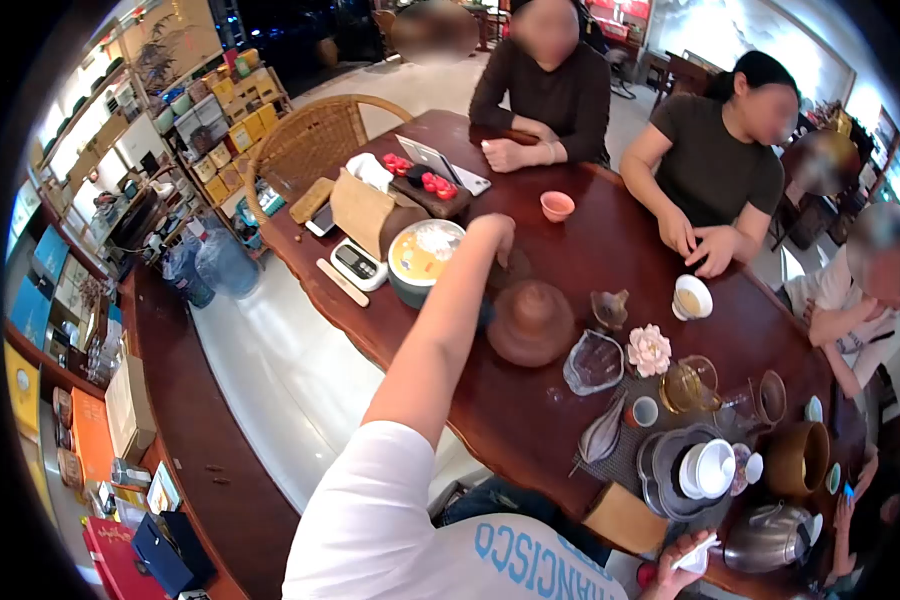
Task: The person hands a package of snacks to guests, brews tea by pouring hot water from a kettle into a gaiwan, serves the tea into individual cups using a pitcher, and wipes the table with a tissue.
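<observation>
My left hand [493, 236] reaches far over the table, its fingers bent down and bunched. What they hold, if anything, is hidden; a dark patch lies just below them. Beside my forearm stand a round tin with a yellow-and-white top [422, 250] and a brown clay dome-shaped lidded pot [531, 320]. Low at the right, my right hand [673, 562] grips a folded white tissue [697, 553] near the table edge. Close to it are a brown box [625, 518] and a steel kettle [765, 540].
A digital scale [358, 264] and a wooden stick [342, 283] lie left of the tin. White lidded bowl [712, 468], glass pitcher [682, 386], glass dish [593, 362] and pink flower [649, 350] crowd the right. Several people sit around the table, one near a white bowl [691, 298].
</observation>
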`<state>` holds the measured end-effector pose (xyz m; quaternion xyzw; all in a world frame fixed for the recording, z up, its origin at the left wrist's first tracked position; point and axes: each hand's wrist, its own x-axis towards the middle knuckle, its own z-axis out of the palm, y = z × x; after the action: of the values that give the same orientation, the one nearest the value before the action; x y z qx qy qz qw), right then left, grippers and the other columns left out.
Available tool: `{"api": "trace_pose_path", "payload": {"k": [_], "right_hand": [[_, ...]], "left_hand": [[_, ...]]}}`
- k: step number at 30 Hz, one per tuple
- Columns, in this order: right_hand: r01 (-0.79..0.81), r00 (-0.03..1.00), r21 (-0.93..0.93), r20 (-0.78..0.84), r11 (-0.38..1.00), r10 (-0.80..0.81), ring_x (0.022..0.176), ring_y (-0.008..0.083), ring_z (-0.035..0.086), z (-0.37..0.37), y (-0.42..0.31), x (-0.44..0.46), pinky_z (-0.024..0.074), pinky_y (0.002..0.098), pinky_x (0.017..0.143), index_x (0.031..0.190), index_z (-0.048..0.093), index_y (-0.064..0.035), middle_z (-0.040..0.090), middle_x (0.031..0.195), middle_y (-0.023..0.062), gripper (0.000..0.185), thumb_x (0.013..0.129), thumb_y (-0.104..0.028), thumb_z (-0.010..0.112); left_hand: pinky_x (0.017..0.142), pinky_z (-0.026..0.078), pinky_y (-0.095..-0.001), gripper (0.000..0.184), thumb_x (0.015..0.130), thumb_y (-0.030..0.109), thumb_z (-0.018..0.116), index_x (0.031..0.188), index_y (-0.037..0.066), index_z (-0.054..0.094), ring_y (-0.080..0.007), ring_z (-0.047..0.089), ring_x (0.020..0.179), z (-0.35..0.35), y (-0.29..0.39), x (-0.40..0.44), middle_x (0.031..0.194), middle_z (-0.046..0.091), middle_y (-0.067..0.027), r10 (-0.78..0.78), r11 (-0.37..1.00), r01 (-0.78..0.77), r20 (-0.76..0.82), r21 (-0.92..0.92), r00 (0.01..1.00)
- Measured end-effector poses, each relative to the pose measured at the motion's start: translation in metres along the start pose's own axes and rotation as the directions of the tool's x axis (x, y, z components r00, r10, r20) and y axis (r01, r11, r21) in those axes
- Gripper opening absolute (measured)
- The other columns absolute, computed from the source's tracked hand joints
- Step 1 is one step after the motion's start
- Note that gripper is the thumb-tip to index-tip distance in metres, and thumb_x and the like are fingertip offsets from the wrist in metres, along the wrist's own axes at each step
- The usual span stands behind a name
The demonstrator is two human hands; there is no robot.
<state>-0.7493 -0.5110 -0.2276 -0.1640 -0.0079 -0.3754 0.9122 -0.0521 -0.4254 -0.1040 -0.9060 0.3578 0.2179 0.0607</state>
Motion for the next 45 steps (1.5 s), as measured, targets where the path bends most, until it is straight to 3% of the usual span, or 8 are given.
{"api": "trace_pose_path", "payload": {"k": [3,7,11,20,27,33,39,45], "right_hand": [[0.028,1.000,-0.009,-0.007,1.000,-0.028,0.084,0.0247,0.053,0.004,0.004,0.000,0.0483,0.0402,0.070,0.132,0.045,-0.0113,0.055,0.120,0.0148,0.037,0.098,-0.024,0.037],[-0.005,0.998,-0.024,0.062,1.000,0.006,0.090,0.0236,0.052,0.016,0.010,0.006,0.0494,0.0394,0.073,0.132,0.046,-0.0094,0.054,0.125,0.0128,0.039,0.095,-0.020,0.038],[-0.015,1.000,0.072,0.026,0.997,0.014,0.091,0.0228,0.053,0.016,0.010,0.005,0.0484,0.0393,0.076,0.131,0.046,-0.0092,0.054,0.123,0.0119,0.039,0.095,-0.020,0.040],[-0.137,0.990,0.144,0.055,0.980,0.130,0.095,0.0210,0.053,0.010,0.005,0.011,0.0485,0.0373,0.077,0.129,0.046,-0.0032,0.055,0.123,0.0109,0.039,0.096,-0.024,0.039],[-0.150,0.988,0.134,0.068,0.980,0.142,0.094,0.0204,0.053,0.010,0.005,0.012,0.0487,0.0394,0.076,0.132,0.044,-0.0069,0.054,0.124,0.0107,0.039,0.096,-0.021,0.040],[-0.166,0.980,0.123,0.134,0.978,0.149,0.094,0.0201,0.051,0.006,0.005,0.010,0.0486,0.0396,0.078,0.135,0.042,-0.0116,0.052,0.126,0.0095,0.041,0.096,-0.022,0.039],[-0.179,0.968,0.085,0.192,0.980,0.161,0.093,0.0196,0.050,0.001,0.006,0.010,0.0490,0.0401,0.082,0.137,0.042,-0.0147,0.051,0.127,0.0074,0.041,0.096,-0.022,0.039],[-0.158,0.986,0.152,0.081,0.976,0.147,0.090,0.0252,0.053,0.007,0.007,0.007,0.0505,0.0428,0.074,0.130,0.044,-0.0126,0.053,0.121,0.0160,0.034,0.100,-0.027,0.037]], "left_hand": [[0.068,0.055,-0.0367,0.046,0.056,0.024,0.087,0.096,0.007,0.070,-0.0242,0.067,0.082,-0.010,-0.014,-0.001,0.095,0.069,-0.0098,0.175,0.976,-0.181,-0.054,-0.118,0.983],[0.054,0.049,-0.0251,0.026,0.077,0.026,0.074,0.095,0.008,0.066,-0.0104,0.060,0.066,-0.050,-0.037,-0.057,0.078,0.062,-0.0005,0.162,0.731,-0.286,-0.249,-0.620,0.955],[0.054,0.048,-0.0194,0.020,0.086,0.024,0.068,0.097,0.007,0.065,-0.0060,0.059,0.066,-0.057,-0.074,-0.119,0.078,0.062,0.0026,0.001,0.463,-0.322,-0.362,-0.826,0.932],[0.047,0.048,-0.0184,0.023,0.087,0.019,0.066,0.105,0.005,0.063,-0.0062,0.061,0.057,0.029,-0.142,-0.165,0.076,0.065,-0.0015,-0.321,0.142,-0.183,-0.221,-0.973,0.921],[0.043,0.047,-0.0216,0.027,0.084,0.018,0.066,0.105,0.001,0.064,-0.0102,0.063,0.055,0.051,-0.141,-0.157,0.076,0.067,-0.0055,-0.445,0.319,-0.136,-0.275,-0.938,0.852],[0.046,0.051,-0.0255,0.027,0.083,0.017,0.065,0.102,-0.002,0.065,-0.0127,0.064,0.061,0.048,-0.139,-0.159,0.078,0.067,-0.0055,-0.449,0.654,-0.051,-0.442,-0.755,0.776],[0.059,0.052,-0.0299,0.033,0.077,0.028,0.068,0.100,0.004,0.069,-0.0165,0.067,0.065,0.045,-0.130,-0.169,0.078,0.069,-0.0101,-0.472,0.759,0.008,-0.542,-0.651,0.695],[0.073,0.052,-0.0343,0.038,0.080,0.035,0.065,0.102,0.005,0.069,-0.0244,0.068,0.081,0.041,-0.099,-0.193,0.088,0.070,-0.0125,-0.395,0.881,0.008,-0.728,-0.472,0.560]]}}
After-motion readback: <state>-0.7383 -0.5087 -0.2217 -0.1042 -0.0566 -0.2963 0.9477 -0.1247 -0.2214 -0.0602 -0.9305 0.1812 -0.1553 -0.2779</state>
